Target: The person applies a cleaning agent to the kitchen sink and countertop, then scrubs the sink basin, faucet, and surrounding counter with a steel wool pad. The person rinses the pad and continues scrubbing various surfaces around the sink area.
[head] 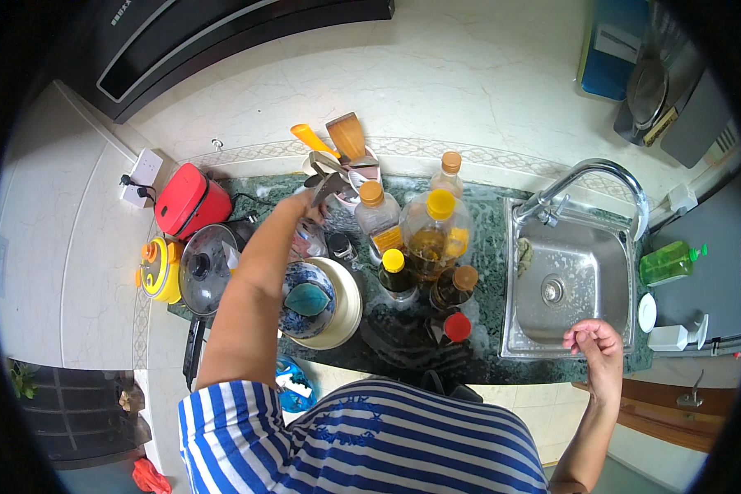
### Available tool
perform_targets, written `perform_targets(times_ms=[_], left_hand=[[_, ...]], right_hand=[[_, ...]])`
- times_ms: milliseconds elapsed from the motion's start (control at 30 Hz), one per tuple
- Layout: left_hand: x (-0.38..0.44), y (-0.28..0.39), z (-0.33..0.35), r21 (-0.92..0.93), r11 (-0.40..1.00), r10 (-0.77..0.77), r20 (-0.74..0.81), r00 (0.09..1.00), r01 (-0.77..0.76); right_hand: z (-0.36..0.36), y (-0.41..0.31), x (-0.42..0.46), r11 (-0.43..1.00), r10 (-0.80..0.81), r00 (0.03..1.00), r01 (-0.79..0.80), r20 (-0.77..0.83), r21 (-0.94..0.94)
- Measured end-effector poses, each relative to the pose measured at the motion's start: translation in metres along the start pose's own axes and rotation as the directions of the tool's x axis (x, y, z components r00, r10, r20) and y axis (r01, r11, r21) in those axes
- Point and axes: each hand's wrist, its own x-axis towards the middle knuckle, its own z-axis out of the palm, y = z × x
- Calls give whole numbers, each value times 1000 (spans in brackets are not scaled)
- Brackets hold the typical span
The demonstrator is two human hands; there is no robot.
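Observation:
My left hand reaches across the counter beside the utensil holder, which bears a wooden spatula, an orange-handled tool and metal utensils. A dark utensil partly covers this hand, so its grip is unclear. Just below it are a clear plastic bag and a small black-capped jar. Near my left forearm, a blue leaf-shaped dish sits in a patterned bowl on cream plates. My right hand hovers over the sink's front edge, fingers loosely bent, nothing visible in it.
Bottles with yellow, brown and red caps crowd the wet, foamy green counter. The steel sink has a curved faucet. A lidded pan, red appliance and yellow pot stand left.

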Motion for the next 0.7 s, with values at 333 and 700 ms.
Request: perform_targets(times_ms=[333,700], left_hand=[[-100,35,-116,459,791,-214,-411,886,404],[-188,218,-243,466,858,193,-683,704,217]], right_hand=[[9,-22,9,997,-68,991,72,116,-32],[90,-99,94,957,-285,853,281,438,77]])
